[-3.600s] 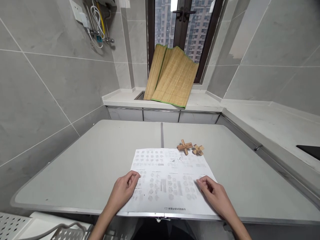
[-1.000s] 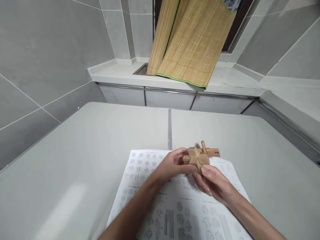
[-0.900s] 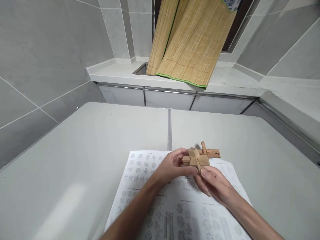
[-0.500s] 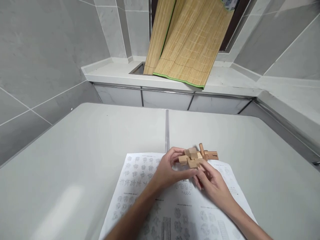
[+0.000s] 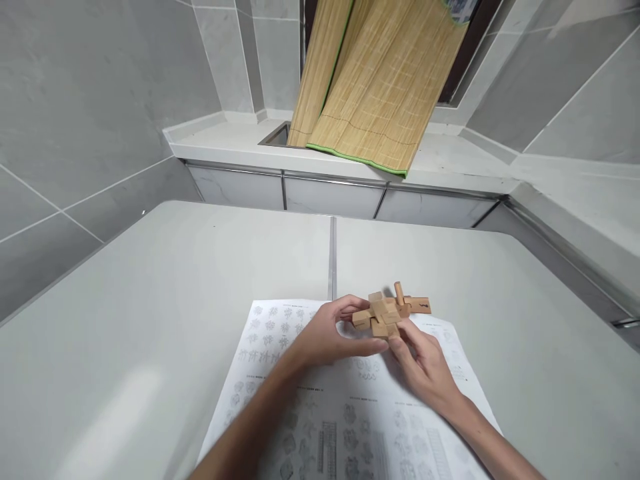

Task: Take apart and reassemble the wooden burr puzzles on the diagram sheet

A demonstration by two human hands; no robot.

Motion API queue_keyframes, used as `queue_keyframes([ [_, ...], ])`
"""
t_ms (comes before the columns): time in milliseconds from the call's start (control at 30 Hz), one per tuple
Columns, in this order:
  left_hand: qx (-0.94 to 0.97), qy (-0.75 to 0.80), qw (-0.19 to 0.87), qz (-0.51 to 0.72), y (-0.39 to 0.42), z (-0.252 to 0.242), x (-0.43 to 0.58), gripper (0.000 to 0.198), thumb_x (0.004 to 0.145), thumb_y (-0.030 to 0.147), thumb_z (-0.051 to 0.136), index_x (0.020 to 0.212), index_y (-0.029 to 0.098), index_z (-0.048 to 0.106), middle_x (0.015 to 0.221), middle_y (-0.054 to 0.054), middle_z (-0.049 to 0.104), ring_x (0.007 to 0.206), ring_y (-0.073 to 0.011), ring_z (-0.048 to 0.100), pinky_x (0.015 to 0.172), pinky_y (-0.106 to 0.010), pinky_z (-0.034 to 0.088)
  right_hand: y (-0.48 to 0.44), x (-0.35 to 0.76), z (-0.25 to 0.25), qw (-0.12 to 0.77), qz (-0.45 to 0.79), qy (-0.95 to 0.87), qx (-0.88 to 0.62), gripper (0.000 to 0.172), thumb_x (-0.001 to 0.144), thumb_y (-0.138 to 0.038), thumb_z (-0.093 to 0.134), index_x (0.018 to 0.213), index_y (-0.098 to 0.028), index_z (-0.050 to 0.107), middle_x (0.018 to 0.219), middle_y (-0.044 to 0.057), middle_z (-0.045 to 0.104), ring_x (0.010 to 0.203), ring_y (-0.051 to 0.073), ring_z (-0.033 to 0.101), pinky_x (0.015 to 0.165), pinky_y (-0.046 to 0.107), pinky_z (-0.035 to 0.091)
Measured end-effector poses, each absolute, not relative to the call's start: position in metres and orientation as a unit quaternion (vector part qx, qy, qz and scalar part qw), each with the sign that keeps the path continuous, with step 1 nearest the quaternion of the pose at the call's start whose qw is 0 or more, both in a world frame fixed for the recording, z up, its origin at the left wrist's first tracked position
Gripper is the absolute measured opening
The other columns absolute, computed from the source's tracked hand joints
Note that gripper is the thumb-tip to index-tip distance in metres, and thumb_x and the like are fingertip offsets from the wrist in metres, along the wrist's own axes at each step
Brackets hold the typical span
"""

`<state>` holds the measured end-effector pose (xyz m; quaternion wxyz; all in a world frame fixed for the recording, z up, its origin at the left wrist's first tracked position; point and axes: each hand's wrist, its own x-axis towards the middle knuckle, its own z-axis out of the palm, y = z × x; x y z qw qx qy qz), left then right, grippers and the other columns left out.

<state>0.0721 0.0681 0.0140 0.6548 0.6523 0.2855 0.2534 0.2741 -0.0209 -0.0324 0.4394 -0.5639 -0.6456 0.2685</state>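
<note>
Between my two hands is a wooden burr puzzle [image 5: 379, 316], its light brown blocks crossing one another. My left hand [image 5: 334, 335] curls round its left side, thumb along the near edge and fingers behind. On the near right, my right hand [image 5: 423, 360] grips it with thumb and fingertips. Just beyond the puzzle, loose wooden pieces [image 5: 416, 305] lie on the table, one of them with a dark mark. Under my hands is a printed instruction sheet [image 5: 280, 327] with rows of small puzzle drawings. My fingers hide part of the puzzle's underside.
The white table [image 5: 200, 287] has a seam [image 5: 333, 257] running down its middle. Behind it stands a white counter [image 5: 225, 143] with a sink [image 5: 277, 135]. A bamboo mat [image 5: 380, 93] hangs over the counter's edge. Grey tiled walls [image 5: 100, 87] close in both sides.
The puzzle has turned a little between my hands, and its top block now points up and leftward. Both hands keep hold of it. The view has shifted slightly.
</note>
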Motion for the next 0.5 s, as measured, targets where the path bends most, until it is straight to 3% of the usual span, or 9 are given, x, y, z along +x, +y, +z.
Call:
queue_keyframes([
  [133,0.694,0.275,0.627,0.224,0.071,0.019,0.066,0.048,0.077,0.041,0.087,0.118,0.022,0.073,0.120,-0.007,0.074,0.116,-0.0294,0.066,0.101,-0.037,0.049,-0.024,0.272,-0.029,0.430,0.231,-0.685,-0.541,0.033,0.109,-0.044,0.044,0.084,-0.025,0.054,0.067,-0.002,0.053,0.057,0.017,0.046,0.057,0.029,0.034],
  [300,0.763,0.287,0.548,0.189,0.064,0.019,0.064,0.046,0.069,0.046,0.091,0.104,0.022,0.075,0.107,-0.006,0.075,0.101,-0.0291,0.068,0.088,-0.038,0.052,-0.026,0.272,-0.025,0.450,0.202,-0.684,-0.537,0.035,0.109,-0.047,0.043,0.083,-0.026,0.053,0.063,-0.002,0.050,0.055,0.018,0.044,0.056,0.030,0.033],
  [500,0.819,0.285,0.420,0.267,0.070,0.016,0.039,0.049,0.071,0.037,0.089,0.115,0.025,0.070,0.128,-0.009,0.069,0.125,-0.0309,0.058,0.108,-0.044,0.047,-0.026,0.270,-0.023,0.451,0.182,-0.686,-0.542,0.035,0.108,-0.048,0.043,0.085,-0.025,0.054,0.063,-0.003,0.048,0.053,0.017,0.042,0.055,0.030,0.032],
])
